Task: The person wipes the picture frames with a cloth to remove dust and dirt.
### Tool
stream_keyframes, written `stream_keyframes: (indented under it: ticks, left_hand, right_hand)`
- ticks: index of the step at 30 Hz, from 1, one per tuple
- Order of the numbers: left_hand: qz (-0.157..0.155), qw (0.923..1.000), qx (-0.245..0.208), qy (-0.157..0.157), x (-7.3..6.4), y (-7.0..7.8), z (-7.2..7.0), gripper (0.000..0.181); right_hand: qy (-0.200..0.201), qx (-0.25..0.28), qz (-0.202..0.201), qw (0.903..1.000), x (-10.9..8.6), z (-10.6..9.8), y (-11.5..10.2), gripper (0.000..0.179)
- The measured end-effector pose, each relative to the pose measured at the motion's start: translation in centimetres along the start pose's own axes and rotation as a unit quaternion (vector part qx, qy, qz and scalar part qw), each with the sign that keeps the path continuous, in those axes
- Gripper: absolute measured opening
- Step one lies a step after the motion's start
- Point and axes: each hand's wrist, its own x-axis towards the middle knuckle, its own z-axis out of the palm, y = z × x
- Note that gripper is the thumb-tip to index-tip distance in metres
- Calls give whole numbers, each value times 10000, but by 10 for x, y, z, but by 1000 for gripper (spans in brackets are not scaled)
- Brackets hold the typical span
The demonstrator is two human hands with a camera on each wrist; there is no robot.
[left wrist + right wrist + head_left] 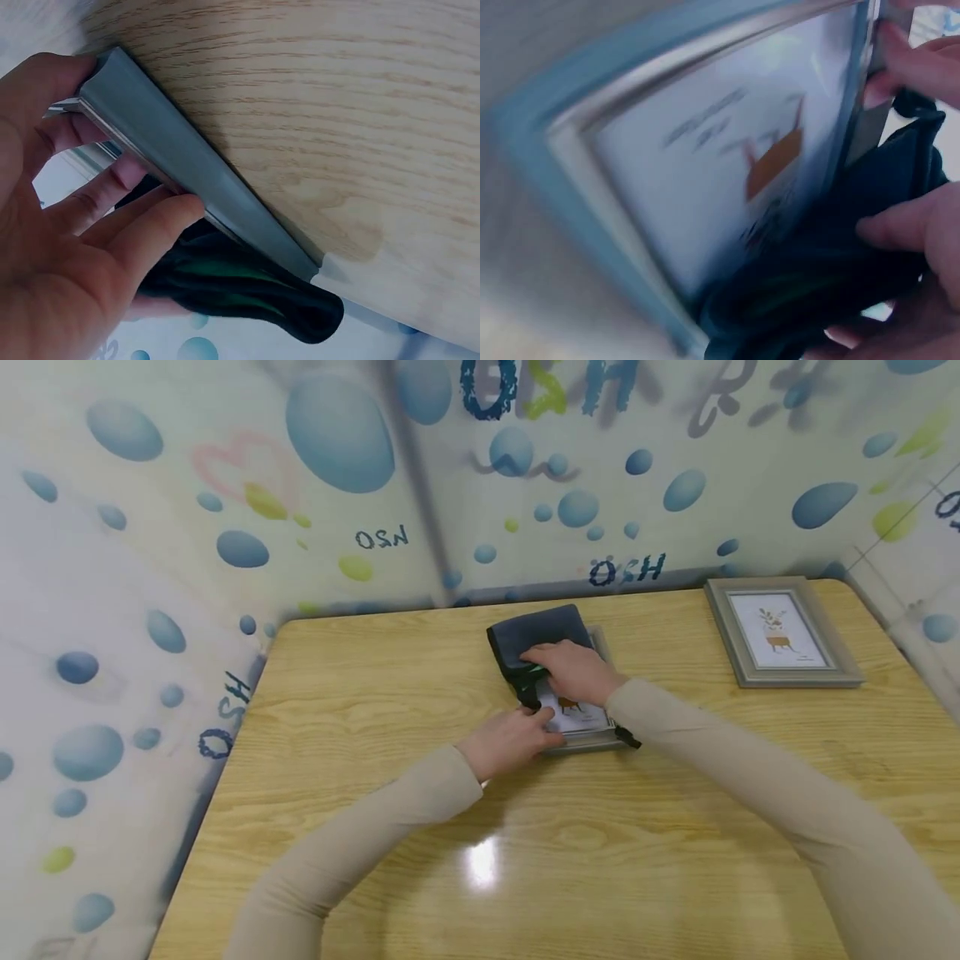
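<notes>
A grey picture frame lies on the wooden table, its white print showing a small orange-brown shape. Over its far left part lies a dark blue fabric pouch with black edging and a green streak in its folds. My right hand grips this pouch from above, the thumb on its near face in the right wrist view. At the frame's near left corner is my left hand, its fingers bent round the frame's edge. The pouch's folded end hangs just beside them.
A second grey picture frame with a similar print lies at the table's far right. A small black piece sticks out beside the near frame's right corner. Behind the table stands a wall with blue drops and lettering.
</notes>
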Motion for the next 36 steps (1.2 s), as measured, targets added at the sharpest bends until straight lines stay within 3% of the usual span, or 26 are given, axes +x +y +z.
stream_keyframes:
  ticks: [10,15,20,25,30,36]
  left_hand:
    - [-144,9995,-199,-195,4,2,-2,23]
    - [-170,9989,-327,-279,4,1,-3,24]
    - [-87,9995,-182,-236,3,0,-2,26]
    - [48,9998,49,-183,3,0,-1,25]
    - [50,9998,-152,-104,3,0,-2,23]
    - [-43,9995,-117,-303,5,1,-3,26]
  right_hand:
    - [-413,-1295,487,9895,-26,-12,26,44]
    - [-381,-1339,715,9877,-30,-13,29,41]
    - [-146,-1136,833,9899,-20,-6,17,41]
    - [-229,-751,441,9959,-6,-2,4,47]
    - [-502,-262,-215,9982,-5,-1,2,52]
    - [-571,-582,-351,9961,-19,-2,15,52]
